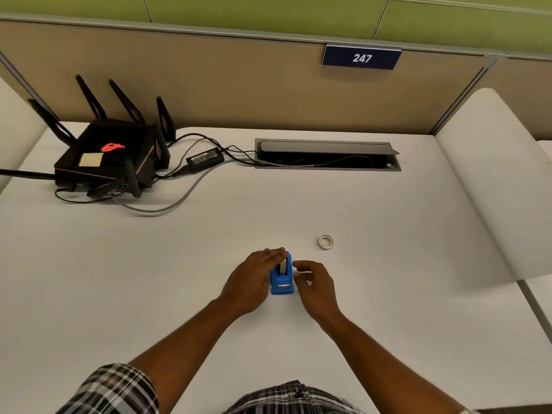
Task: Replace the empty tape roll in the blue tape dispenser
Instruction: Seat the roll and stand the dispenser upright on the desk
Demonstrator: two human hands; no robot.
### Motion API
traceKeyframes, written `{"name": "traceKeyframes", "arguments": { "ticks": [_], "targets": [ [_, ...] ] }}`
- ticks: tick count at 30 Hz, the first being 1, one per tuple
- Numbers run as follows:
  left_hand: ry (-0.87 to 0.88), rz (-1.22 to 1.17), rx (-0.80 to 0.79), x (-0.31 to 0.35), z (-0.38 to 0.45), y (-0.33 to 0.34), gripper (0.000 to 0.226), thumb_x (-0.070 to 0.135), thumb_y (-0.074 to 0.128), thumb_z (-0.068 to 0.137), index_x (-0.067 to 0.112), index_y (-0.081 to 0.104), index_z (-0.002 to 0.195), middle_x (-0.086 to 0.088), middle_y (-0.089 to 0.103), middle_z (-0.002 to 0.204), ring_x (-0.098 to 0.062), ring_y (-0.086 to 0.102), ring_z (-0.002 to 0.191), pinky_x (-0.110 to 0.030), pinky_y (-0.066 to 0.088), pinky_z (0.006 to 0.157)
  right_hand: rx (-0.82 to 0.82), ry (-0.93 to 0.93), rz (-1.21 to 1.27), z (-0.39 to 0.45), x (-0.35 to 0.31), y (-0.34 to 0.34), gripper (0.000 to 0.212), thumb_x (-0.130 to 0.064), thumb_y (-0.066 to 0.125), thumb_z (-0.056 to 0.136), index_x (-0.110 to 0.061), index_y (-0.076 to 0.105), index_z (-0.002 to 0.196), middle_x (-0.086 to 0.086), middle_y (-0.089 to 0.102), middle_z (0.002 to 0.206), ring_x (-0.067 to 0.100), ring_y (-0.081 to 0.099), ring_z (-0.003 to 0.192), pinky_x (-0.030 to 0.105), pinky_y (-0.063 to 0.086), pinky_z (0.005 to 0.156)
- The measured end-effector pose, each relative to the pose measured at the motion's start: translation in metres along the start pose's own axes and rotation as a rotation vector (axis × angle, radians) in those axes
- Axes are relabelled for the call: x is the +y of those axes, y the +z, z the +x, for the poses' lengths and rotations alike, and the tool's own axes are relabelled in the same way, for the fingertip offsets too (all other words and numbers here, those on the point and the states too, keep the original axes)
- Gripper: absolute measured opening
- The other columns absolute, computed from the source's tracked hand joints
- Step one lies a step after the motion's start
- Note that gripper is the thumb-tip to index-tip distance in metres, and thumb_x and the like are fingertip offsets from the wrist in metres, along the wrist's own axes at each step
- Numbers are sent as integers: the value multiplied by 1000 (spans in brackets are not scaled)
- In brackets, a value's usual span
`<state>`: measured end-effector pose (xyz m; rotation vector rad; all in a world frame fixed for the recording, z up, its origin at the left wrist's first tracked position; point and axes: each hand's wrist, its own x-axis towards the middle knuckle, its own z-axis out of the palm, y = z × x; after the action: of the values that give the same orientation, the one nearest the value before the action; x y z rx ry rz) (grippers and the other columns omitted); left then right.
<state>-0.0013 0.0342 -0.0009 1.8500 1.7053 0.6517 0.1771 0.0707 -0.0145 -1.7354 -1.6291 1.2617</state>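
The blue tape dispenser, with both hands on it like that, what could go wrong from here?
The left hand grips only one side of the blue tape dispenser, so it may tip or slide on the smooth desk when the right hand pulls. The loose tape roll lies apart to the right, where a stray wrist might knock it farther away.

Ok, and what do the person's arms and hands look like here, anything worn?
Both forearms are bare, as are the left hand and the right hand: no gloves or watch visible. A short plaid sleeve in black, white and grey covers the left upper arm; the same plaid shows on the shirt front.
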Motion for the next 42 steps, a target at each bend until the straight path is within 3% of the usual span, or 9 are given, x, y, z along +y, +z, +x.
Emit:
{"name": "traceKeyframes", "arguments": {
  "ticks": [3,11,14,17,21,26,33,38,42],
  "targets": [
    [-16,-1,-3,0,1,1,54,1,45,96,17,40,148,3,40,155,-13,35,144,-27,26,121,-3,28,-94,1,-2,3,9,-23,62,99,-23,71,102,-7,70,98,7,64,85,10,44,73],
    [-82,-2,-17,-3,10,2,59,2,45,93,23,40,148,7,43,152,-11,35,141,-27,32,117,-22,158,-57,3,-16,6,38,-39,57,101,-20,72,71,-1,66,67,12,55,62,26,40,61],
    [-87,0,-12,-4,11,3,57,5,49,94,23,41,147,7,45,150,-10,37,140,-27,34,117,-21,276,24,2,-22,5,48,-48,52,102,-15,79,79,3,71,75,13,59,68,27,41,63],
    [-81,-5,-17,-4,11,3,57,5,49,94,23,41,147,7,45,150,-11,36,140,-30,35,116,-36,386,103,5,-27,4,48,-52,60,97,-11,81,86,8,76,89,19,64,79,28,44,70],
    [-81,-18,-17,-5,11,4,57,8,52,93,23,41,147,8,44,151,-10,35,140,-30,36,116,-75,528,241,7,-31,5,41,-48,73,88,-8,82,90,3,66,79,15,54,71,27,37,63],
    [-86,-27,-21,-6,10,5,58,10,56,94,22,40,148,7,43,152,-11,35,141,-28,34,117,-78,592,370,7,-30,8,28,-29,82,80,-4,74,87,2,54,69,13,43,62,25,32,57],
    [-87,-27,-28,-7,9,6,61,9,56,93,24,37,149,9,41,153,-10,34,142,-26,32,116,-68,596,377,7,-29,12,29,-28,84,81,-5,68,91,2,54,70,13,44,60,25,33,54],
    [-97,-42,-47,-9,7,6,67,11,57,92,29,31,151,11,37,155,-9,33,143,-25,30,117,-57,555,380,6,-28,16,20,-27,79,87,-16,68,74,-1,57,68,11,47,61,23,36,57],
    [-144,-73,-97,-11,5,6,83,15,64,88,35,17,154,12,31,158,-8,31,144,-27,32,116,-45,532,379,5,-28,16,19,-25,77,88,-18,69,73,-2,59,68,11,49,62,23,36,57]
  ]
}}
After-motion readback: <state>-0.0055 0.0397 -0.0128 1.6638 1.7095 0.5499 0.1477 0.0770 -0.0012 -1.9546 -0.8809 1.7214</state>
